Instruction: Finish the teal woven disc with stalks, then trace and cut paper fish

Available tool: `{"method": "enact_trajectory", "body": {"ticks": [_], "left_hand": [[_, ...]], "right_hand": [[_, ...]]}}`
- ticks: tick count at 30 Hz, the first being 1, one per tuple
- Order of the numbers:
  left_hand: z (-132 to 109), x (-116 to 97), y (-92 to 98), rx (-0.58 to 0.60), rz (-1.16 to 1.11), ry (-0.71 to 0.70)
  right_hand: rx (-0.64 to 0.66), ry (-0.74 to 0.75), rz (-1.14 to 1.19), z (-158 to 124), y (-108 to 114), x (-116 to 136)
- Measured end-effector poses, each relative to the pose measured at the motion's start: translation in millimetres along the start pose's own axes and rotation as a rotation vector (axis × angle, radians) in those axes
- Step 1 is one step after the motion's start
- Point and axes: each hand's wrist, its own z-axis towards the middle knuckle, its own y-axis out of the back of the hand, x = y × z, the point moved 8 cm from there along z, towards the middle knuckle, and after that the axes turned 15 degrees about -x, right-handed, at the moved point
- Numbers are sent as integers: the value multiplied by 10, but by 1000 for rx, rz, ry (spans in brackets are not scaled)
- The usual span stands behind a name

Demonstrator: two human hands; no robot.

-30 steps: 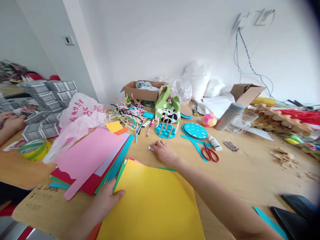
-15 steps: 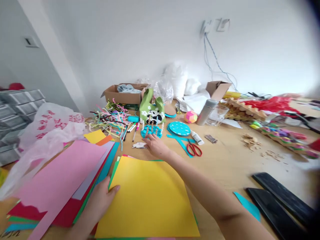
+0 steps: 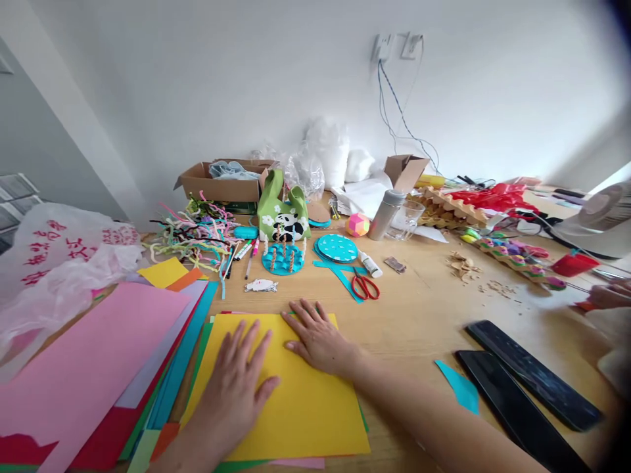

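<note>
A yellow sheet of paper [image 3: 305, 414] lies on top of a stack of coloured sheets, whose green and pink edges show beneath it. My left hand [image 3: 234, 381] rests on its left half, fingers spread. Near the sheet's upper right edge, my right hand [image 3: 315, 335] lies flat with its fingers apart. Neither hand holds anything. Beyond the stack stands a blue round base with twisted upright sticks [image 3: 283, 258]. A small white paper cut-out [image 3: 261, 286] lies in front of that base.
Left of the stack are more coloured sheets [image 3: 118, 328] and a plastic bag [image 3: 64, 243]. Red-handled scissors [image 3: 365, 287], a glue bottle [image 3: 369, 264] and blue discs [image 3: 337, 248] lie beyond. Two black phones [image 3: 532, 374] sit at right, where another person's hand [image 3: 611, 293] shows at the edge.
My right hand has drawn back from the blue base onto the yellow sheet. My left hand has left the stack's edge and moved onto the sheet. The view has turned rightward.
</note>
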Motion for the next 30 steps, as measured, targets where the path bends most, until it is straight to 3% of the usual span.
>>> {"method": "enact_trajectory", "body": {"ticks": [4, 8, 12, 15, 17, 21, 23, 27, 30], "left_hand": [[-132, -305, -247, 221, -151, -121], [-212, -332, -327, 359, -236, -61], [-225, -310, -354, 414, -296, -14], [-249, -305, -395, 426, -337, -10], [-272, -297, -429, 422, -351, -16], [-324, -280, -503, 402, -351, -45], [-344, -276, -528, 373, -345, -67], [-351, -278, -521, 306, -327, -91], [-321, -282, -464, 304, -326, -72]], "right_hand": [[0, 8, -10, -1, -77, -29], [-22, 45, -33, -25, -80, -37], [-115, 67, -54, 121, 51, 31], [-181, 100, -72, 518, 164, 189], [-147, 189, -119, 909, 118, 357], [-33, 436, -455, 1706, -237, 543], [13, 507, -479, 1986, -423, 523], [86, 672, -458, 2215, -607, 490], [79, 755, -429, 2196, -472, 589]]}}
